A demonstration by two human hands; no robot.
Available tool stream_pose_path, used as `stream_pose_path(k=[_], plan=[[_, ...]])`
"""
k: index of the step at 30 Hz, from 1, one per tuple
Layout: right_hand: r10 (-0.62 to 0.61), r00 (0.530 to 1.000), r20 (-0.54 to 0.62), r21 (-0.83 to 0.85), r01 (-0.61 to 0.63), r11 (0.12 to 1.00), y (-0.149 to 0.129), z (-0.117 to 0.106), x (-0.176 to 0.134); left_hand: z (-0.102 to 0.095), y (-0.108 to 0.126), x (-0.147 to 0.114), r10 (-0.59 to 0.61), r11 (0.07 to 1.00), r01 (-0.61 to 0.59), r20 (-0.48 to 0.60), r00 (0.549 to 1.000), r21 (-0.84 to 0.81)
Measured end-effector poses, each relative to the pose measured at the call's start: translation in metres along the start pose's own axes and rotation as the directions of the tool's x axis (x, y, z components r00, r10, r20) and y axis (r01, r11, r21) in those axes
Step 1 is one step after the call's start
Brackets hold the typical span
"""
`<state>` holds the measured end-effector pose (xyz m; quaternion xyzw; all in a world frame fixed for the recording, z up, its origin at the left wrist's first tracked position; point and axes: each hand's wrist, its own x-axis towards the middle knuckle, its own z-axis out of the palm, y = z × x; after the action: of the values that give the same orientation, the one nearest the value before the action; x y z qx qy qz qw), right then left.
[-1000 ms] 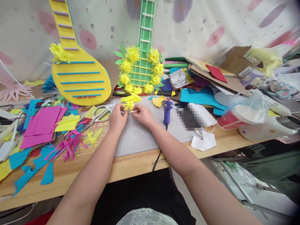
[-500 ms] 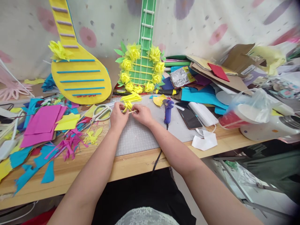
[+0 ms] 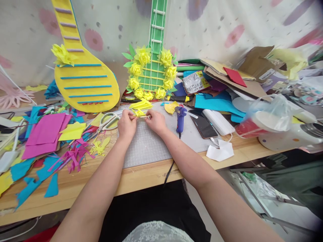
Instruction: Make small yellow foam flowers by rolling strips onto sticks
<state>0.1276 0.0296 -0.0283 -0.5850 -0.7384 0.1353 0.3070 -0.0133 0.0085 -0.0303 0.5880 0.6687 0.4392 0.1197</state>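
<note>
Over the cutting mat (image 3: 146,144), both hands are close together with their fingers pinched. My left hand (image 3: 127,125) is closed at the left end of a small yellow paper piece (image 3: 138,113). My right hand (image 3: 156,122) is closed on the right end of a thin pale stick (image 3: 144,116), which lies almost level along the paper between the hands. Fingers hide both ends. Just behind lie folded yellow paper strips (image 3: 141,105). Right of my right hand, a purple glue gun (image 3: 180,121) stands on the mat.
Scissors (image 3: 109,121) and coloured paper scraps (image 3: 47,134) lie left. A yellow paper instrument (image 3: 88,80) and a green one with yellow flowers (image 3: 156,75) stand behind. Rightward are a phone (image 3: 204,123), a white power bank (image 3: 218,122) and a bagged cup (image 3: 262,122).
My hands have moved slightly apart, the right one a little to the right. The thin stick has turned from slanting to nearly level.
</note>
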Motion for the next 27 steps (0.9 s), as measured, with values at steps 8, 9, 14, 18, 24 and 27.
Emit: stream_pose_path(k=[8,9,14,18,24,27], plan=[[-0.238,0.97,0.041,-0.056,0.24,0.969,-0.008,0.0,-0.004,0.004,-0.002,-0.001,-0.009,0.996,0.009,-0.003,1.0,-0.087],[-0.251,0.966,0.064,-0.061,0.255,0.965,-0.009,0.001,-0.004,0.005,-0.003,-0.001,-0.01,0.994,0.01,0.007,1.0,-0.113],[-0.176,0.977,0.119,-0.076,0.185,0.98,-0.011,0.001,-0.006,0.006,-0.009,-0.001,-0.012,0.97,0.028,0.068,0.998,-0.241],[-0.178,0.975,0.132,-0.076,0.189,0.979,-0.01,0.0,-0.006,0.007,-0.012,0.0,-0.064,0.962,0.076,0.055,0.996,-0.261],[-0.174,0.972,0.16,-0.065,0.186,0.98,-0.014,-0.002,-0.008,0.009,-0.014,0.002,-0.091,0.944,0.084,-0.005,0.996,-0.32],[-0.166,0.972,0.169,-0.06,0.178,0.982,-0.018,-0.005,-0.01,0.009,-0.015,0.001,-0.044,0.95,0.047,0.016,0.999,-0.309]])
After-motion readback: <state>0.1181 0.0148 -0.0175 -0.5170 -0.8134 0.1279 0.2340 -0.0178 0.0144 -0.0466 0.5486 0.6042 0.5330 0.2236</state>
